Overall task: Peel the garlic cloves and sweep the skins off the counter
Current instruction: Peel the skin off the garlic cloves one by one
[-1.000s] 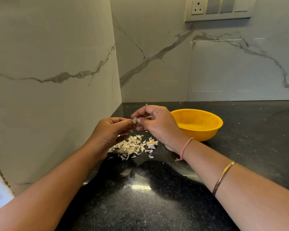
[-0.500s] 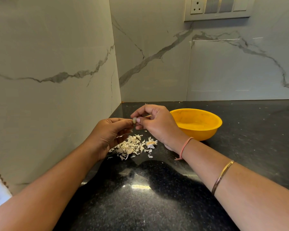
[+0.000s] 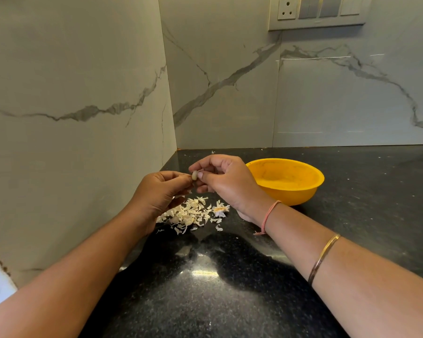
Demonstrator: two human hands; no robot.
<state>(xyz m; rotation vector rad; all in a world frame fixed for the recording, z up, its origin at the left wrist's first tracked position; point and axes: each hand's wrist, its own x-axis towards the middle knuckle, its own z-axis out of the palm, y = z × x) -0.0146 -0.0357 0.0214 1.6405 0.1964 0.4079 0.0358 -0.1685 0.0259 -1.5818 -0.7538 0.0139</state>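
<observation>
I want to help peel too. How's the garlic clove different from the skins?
The clove is one rounded lump; the skins are many thin flakes. The clove is pinched between the left hand and right hand; the skins lie on the counter. Both are pale.

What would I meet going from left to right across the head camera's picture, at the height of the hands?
left hand → garlic clove, pinched by both hands → right hand → yellow bowl. The skin pile lies under both hands, so it has no clear place in the order.
</observation>
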